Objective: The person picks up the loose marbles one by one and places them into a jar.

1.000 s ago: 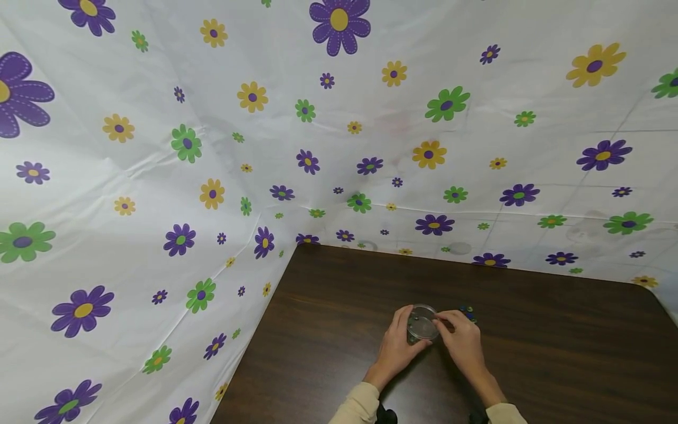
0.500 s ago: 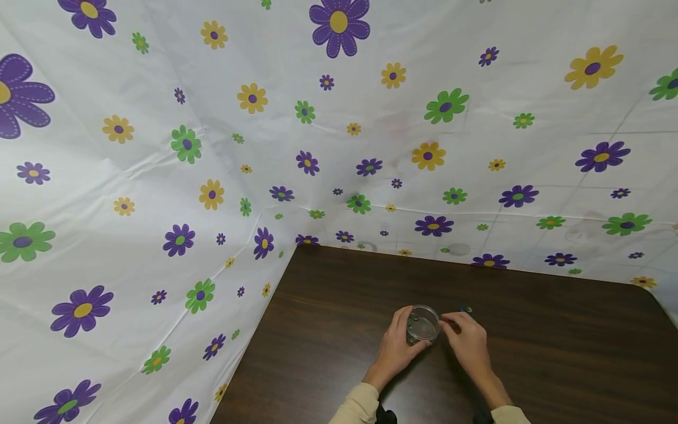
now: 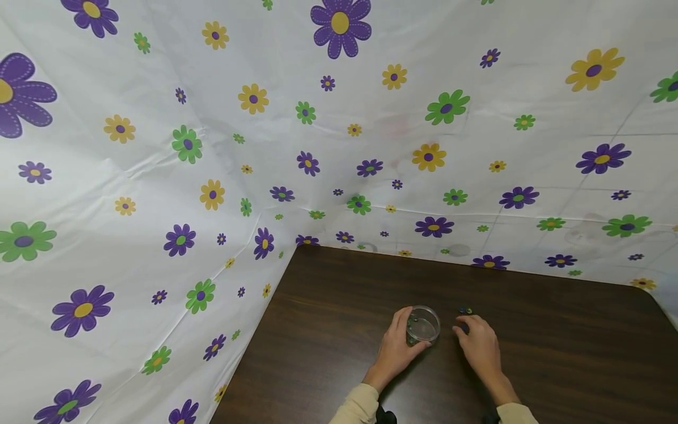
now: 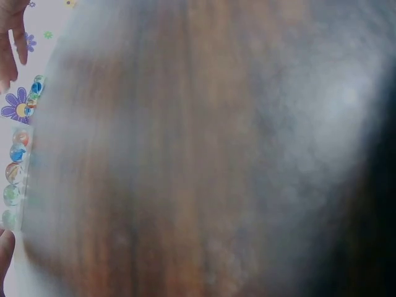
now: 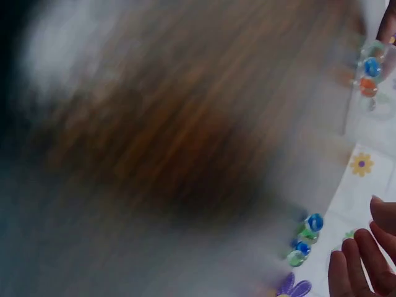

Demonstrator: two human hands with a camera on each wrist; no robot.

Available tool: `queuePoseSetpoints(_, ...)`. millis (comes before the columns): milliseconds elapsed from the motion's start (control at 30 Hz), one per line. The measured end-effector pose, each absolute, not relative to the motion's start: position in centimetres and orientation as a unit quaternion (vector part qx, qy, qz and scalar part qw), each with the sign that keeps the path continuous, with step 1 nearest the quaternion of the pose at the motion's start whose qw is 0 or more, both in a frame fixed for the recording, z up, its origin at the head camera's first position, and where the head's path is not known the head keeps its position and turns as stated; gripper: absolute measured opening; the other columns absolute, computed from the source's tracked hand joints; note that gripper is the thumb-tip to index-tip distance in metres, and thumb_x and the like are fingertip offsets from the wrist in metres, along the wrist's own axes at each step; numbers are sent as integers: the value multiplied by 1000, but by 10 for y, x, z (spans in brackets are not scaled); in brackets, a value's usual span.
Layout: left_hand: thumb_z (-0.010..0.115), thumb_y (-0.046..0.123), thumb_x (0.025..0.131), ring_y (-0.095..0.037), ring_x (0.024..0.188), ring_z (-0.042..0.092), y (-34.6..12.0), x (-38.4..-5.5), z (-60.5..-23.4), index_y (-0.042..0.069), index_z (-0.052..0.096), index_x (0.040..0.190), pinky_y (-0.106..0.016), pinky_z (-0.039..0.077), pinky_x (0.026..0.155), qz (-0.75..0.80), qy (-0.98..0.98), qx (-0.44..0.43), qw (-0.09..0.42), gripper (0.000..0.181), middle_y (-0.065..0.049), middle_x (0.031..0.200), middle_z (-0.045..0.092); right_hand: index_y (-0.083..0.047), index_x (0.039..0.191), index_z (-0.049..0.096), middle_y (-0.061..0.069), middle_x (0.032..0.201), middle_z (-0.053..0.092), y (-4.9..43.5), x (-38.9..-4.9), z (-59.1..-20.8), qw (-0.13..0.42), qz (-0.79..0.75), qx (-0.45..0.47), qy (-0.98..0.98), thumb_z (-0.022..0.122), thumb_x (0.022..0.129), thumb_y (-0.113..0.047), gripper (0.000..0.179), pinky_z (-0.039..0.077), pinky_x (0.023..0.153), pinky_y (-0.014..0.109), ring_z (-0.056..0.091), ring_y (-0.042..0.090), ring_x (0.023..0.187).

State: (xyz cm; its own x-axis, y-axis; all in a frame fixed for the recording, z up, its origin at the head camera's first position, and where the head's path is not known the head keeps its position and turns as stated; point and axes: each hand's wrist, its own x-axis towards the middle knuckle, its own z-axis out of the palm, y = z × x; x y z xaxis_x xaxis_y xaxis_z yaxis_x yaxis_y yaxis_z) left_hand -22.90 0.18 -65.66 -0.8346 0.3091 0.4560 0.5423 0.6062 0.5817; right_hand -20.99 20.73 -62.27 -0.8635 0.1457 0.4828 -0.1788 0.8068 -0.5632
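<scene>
In the head view my left hand (image 3: 394,346) grips the side of a clear round container (image 3: 437,334), fingers on the far side and thumb on the near side. Several coloured marbles (image 4: 15,173) show through its wall in the left wrist view. To the right, my right hand (image 3: 481,347) is apart from the container, thumb and fingers spread and holding nothing. Just beyond its fingertips lie a few loose marbles (image 3: 466,310). Blue and green marbles (image 5: 303,247) sit close to the fingers of that hand in the right wrist view.
The dark wood-grain table (image 3: 328,306) extends around both hands. A white flowered sheet (image 3: 371,118) hangs along its back and left edges.
My right hand has moved from the container's rim to the right, over to the loose marbles, and its fingers have parted. My left hand and the container stay where they were.
</scene>
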Motion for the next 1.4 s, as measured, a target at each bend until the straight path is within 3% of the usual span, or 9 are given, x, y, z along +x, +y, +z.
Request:
queuePoseSetpoints(467, 87, 39, 85, -20, 122, 62, 3, -229, -657, 10, 44, 153, -34, 54, 93, -369, -884, -240, 157, 86, -2, 149, 49, 10, 101, 73, 27, 100, 69, 221, -212, -628, 168, 285, 9, -944, 80, 82, 4, 21, 51, 81, 64, 65, 49, 94)
queuePoseSetpoints(1400, 87, 39, 85, -20, 121, 63, 2, -231, -659, 8, 44, 152, -34, 55, 92, -371, -880, -244, 167, 86, -3, 149, 49, 5, 81, 73, 17, 85, 67, 223, -219, -635, 154, 287, 52, -944, 79, 77, 14, 11, 55, 73, 57, 68, 42, 82)
